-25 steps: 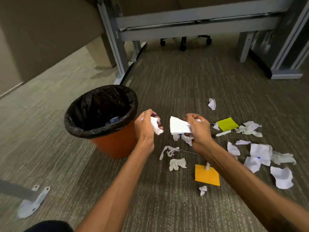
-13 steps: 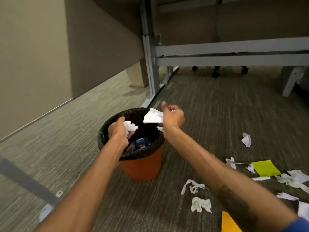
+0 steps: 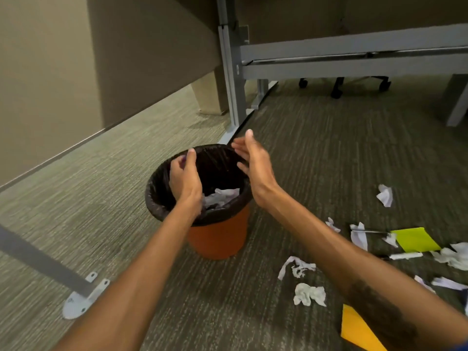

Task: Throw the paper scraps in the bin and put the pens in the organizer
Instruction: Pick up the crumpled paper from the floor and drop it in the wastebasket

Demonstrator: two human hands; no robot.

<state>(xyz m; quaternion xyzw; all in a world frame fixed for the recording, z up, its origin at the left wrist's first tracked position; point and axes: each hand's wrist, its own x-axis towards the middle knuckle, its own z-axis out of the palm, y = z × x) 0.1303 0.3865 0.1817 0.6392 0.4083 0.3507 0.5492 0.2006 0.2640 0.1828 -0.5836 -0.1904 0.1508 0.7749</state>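
Note:
An orange bin (image 3: 219,239) with a black liner stands on the carpet, with white paper scraps (image 3: 221,197) lying inside it. My left hand (image 3: 184,178) hovers over the bin's left side, fingers apart and empty. My right hand (image 3: 253,165) is over the right rim, fingers spread, holding nothing. Several white scraps lie on the floor to the right: a crumpled one (image 3: 309,295), a torn strip (image 3: 295,267), another (image 3: 385,195) further off. A thin pen (image 3: 371,231) lies by a green sticky note (image 3: 415,239). No organizer is visible.
An orange sticky note (image 3: 359,330) lies at the lower right. A grey desk leg (image 3: 231,72) and crossbeam stand behind the bin. A metal foot bracket (image 3: 83,297) is at the lower left. Chair wheels (image 3: 336,92) show under the desk.
Both hands carried white scraps from the floor pile over the bin and let them go; the scraps now lie inside. The view swung left toward the bin.

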